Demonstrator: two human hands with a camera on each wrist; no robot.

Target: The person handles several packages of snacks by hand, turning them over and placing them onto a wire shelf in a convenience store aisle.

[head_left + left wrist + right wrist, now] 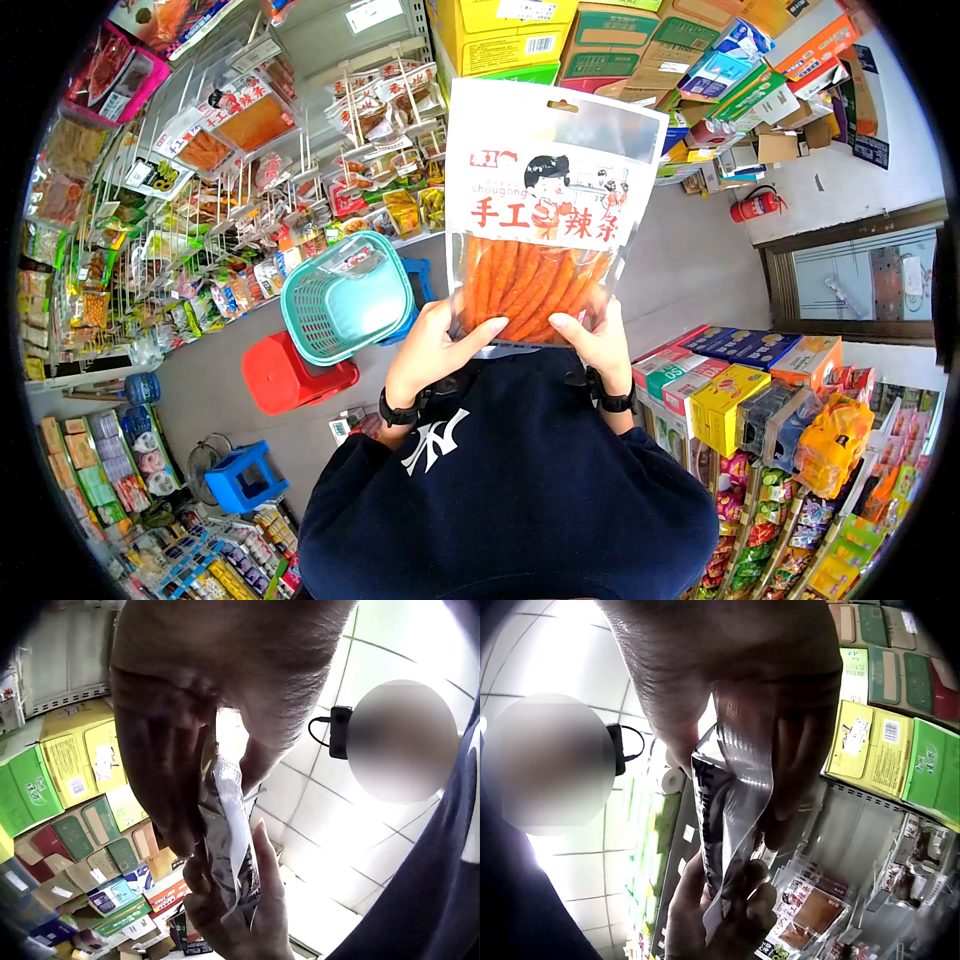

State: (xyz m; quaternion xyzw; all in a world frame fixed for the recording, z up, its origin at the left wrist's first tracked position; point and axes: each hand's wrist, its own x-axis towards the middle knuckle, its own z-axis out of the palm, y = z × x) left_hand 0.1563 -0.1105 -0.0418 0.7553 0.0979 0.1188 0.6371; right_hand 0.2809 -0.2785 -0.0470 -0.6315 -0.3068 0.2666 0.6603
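A clear-fronted snack bag (540, 215) of orange-red spicy strips is held upright before the chest, its white printed label facing the head camera. My left hand (440, 350) grips the lower left corner, thumb on the front. At the lower right corner my right hand (598, 345) grips it the same way. Seen edge-on in the left wrist view, the silvery bag (231, 825) runs between both hands, with the fingers behind it. The right wrist view shows the bag's folded bottom edge (731, 787) between thumb and fingers.
A teal basket (350, 300) rests on a blue stool, beside a red stool (290, 375). Hanging snack packs (240, 120) line the left rack. Stacked cartons (620, 50) stand ahead. Boxes (730, 400) and snack shelves are at the right; a fire extinguisher (757, 206) is by the wall.
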